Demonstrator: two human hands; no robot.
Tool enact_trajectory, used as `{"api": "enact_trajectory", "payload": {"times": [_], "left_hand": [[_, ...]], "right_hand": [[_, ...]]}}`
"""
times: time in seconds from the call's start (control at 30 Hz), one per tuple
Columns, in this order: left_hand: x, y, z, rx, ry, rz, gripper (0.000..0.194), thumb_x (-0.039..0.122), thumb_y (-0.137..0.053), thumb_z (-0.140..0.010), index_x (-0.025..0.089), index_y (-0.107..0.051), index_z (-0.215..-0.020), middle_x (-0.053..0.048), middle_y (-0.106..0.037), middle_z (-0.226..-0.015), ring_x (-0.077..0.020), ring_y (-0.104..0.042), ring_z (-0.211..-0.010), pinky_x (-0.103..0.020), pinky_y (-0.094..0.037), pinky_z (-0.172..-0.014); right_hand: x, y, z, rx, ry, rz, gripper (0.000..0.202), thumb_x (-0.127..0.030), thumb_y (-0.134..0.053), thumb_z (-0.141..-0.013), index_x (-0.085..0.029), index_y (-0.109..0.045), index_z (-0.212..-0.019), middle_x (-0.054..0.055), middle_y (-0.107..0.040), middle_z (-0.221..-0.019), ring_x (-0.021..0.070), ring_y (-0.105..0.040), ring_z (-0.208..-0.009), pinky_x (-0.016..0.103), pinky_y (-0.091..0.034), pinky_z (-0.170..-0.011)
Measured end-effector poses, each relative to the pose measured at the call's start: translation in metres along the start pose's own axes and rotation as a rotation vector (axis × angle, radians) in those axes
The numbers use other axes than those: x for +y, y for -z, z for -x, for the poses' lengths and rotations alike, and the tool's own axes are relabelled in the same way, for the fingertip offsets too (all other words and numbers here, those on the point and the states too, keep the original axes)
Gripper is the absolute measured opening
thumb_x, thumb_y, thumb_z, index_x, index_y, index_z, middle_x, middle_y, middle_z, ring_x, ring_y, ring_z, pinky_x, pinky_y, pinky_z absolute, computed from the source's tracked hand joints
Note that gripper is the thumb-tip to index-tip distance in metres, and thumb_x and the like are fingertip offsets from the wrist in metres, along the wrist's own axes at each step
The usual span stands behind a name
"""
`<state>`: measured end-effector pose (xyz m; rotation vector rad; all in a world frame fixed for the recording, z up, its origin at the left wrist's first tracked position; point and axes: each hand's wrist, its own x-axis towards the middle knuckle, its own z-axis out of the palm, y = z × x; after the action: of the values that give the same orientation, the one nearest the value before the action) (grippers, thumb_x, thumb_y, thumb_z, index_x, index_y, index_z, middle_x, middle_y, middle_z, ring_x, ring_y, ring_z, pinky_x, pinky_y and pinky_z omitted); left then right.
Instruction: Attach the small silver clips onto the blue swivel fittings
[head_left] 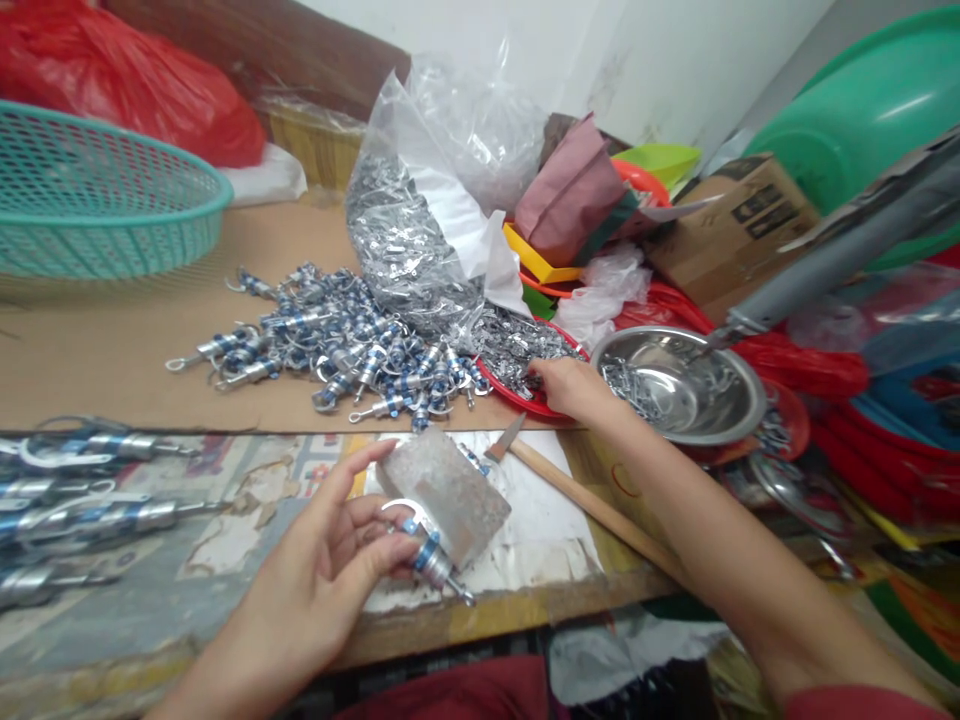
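My left hand (330, 560) is closed around a small silver metal fitting (433, 562) with blue bands, a curved pale lever and a rod ending in an eyelet. It holds the fitting over the front edge of a flat metal block (450, 500) on the bench. Farther right, my right hand (574, 388) reaches into a red tray (525, 402) heaped with small flat metal pieces (510, 345). Its fingers are pinched together at the pile; what is between the fingertips is hidden. A hammer (592, 505) with a wooden handle lies beneath my right forearm.
Behind the block is a pile of similar fittings (352, 340); more (97, 490) lie at left. A clear bag (412, 240) of metal pieces leans over the tray. A steel bowl (690, 390) stands right, under a grey bar (847, 240). A turquoise basket (112, 240) sits back left.
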<state>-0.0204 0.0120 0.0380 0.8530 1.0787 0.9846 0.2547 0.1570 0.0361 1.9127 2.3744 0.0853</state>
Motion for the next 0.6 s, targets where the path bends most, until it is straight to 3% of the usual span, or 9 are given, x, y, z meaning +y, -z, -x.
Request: {"api": "enact_trajectory", "payload": {"times": [0.13, 0.23, 0.3, 0.43, 0.53, 0.6], "left_hand": [[-0.003, 0.004, -0.003, 0.001, -0.032, 0.014, 0.060, 0.021, -0.068, -0.072, 0.023, -0.038, -0.123, 0.004, -0.064, -0.068, -0.0121, -0.063, -0.065, -0.020, -0.053, -0.062], [-0.006, 0.004, -0.004, -0.003, -0.048, 0.033, 0.059, 0.021, -0.068, -0.071, 0.023, -0.038, -0.123, 0.004, -0.063, -0.068, -0.0135, -0.064, -0.065, -0.022, -0.053, -0.060], [-0.007, 0.003, -0.004, 0.005, -0.060, 0.050, 0.059, 0.020, -0.069, -0.071, 0.022, -0.039, -0.122, 0.004, -0.064, -0.068, -0.0139, -0.064, -0.064, -0.023, -0.053, -0.060], [-0.007, 0.003, -0.005, 0.009, -0.044, 0.078, 0.060, 0.020, -0.069, -0.069, 0.023, -0.040, -0.122, 0.004, -0.064, -0.068, -0.0132, -0.063, -0.064, -0.022, -0.053, -0.059], [-0.008, 0.005, -0.006, -0.016, -0.019, 0.077, 0.061, 0.020, -0.069, -0.070, 0.023, -0.040, -0.122, 0.004, -0.065, -0.069, -0.0130, -0.064, -0.066, -0.023, -0.053, -0.061], [-0.010, 0.007, -0.007, -0.056, -0.019, 0.083, 0.060, 0.019, -0.069, -0.070, 0.023, -0.040, -0.122, 0.004, -0.065, -0.069, -0.0129, -0.064, -0.067, -0.023, -0.053, -0.063]], "right_hand": [[0.003, 0.006, -0.006, 0.025, 0.036, -0.044, 0.028, -0.024, -0.058, -0.086, -0.014, -0.056, -0.112, 0.008, -0.062, -0.106, 0.0205, -0.061, -0.094, 0.041, -0.050, -0.082], [0.002, 0.011, -0.005, 0.124, 0.063, -0.137, 0.031, -0.009, -0.059, -0.078, -0.012, -0.061, -0.109, 0.011, -0.067, -0.101, 0.0233, -0.062, -0.095, 0.038, -0.048, -0.085], [-0.008, 0.016, 0.005, 0.210, 0.074, -0.224, 0.027, -0.008, -0.055, -0.079, -0.011, -0.065, -0.104, 0.012, -0.069, -0.099, 0.0218, -0.064, -0.092, 0.033, -0.049, -0.083], [-0.055, 0.028, 0.047, 0.308, 0.165, -0.427, 0.021, -0.022, -0.050, -0.087, -0.015, -0.069, -0.093, 0.005, -0.072, -0.086, 0.0141, -0.067, -0.074, 0.025, -0.053, -0.069], [-0.096, 0.032, 0.081, 0.424, 0.456, -0.691, 0.014, -0.019, -0.056, -0.084, -0.015, -0.069, -0.083, 0.004, -0.072, -0.079, 0.0134, -0.065, -0.072, 0.025, -0.052, -0.067], [-0.116, 0.031, 0.095, 0.473, 0.607, -0.714, 0.015, -0.012, -0.054, -0.083, -0.013, -0.068, -0.086, 0.006, -0.071, -0.079, 0.0152, -0.064, -0.073, 0.028, -0.051, -0.067]]}}
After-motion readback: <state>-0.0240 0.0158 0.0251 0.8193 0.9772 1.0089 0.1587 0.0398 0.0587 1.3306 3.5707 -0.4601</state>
